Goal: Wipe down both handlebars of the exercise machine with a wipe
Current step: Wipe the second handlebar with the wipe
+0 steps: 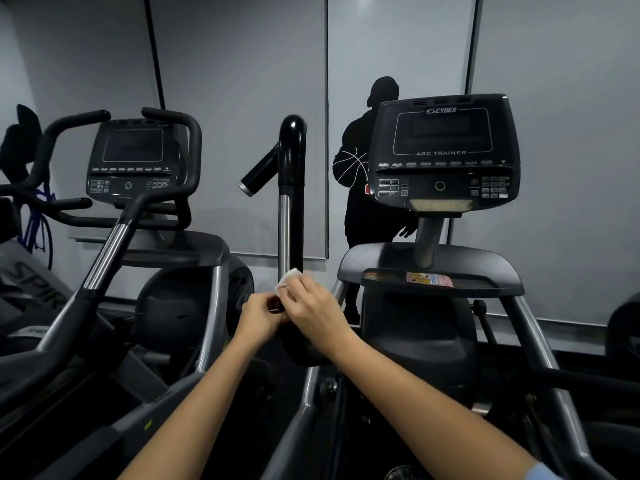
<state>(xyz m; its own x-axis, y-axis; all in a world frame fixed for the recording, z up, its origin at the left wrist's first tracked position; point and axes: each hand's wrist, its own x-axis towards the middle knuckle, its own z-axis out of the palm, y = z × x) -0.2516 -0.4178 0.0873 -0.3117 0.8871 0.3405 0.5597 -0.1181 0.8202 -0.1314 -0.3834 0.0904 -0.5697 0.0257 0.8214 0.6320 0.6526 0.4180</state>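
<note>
Head view: right hand (313, 308) fingers curled, pinching a white wipe (287, 280) against the lower part of the upright handlebar (292, 202). Wipe sits at the bottom end of the bar's chrome strip, partly under the fingertips, top corner sticking out. Left hand (261, 315) is just beside it, fingers curled in toward the same bar just below the wipe; whether they grip the bar or a wipe edge, cannot tell. Both hands touch or nearly touch each other at the bar. Forearms come up from the bottom edge of frame, right one with a light blue sleeve (543, 474) at the corner.

Handlebar stands vertical, glossy black on top with a rounded cap and a short side grip angled down-left. Right of it: console (443, 150) marked CYBEX ARC TRAINER, screen dark, on a grey post above a tray with a pink sticker (429, 279). Left of it: a second machine (138, 161) with curved black handles. Behind: grey wall panels and a black basketball-player silhouette decal (360, 188).
</note>
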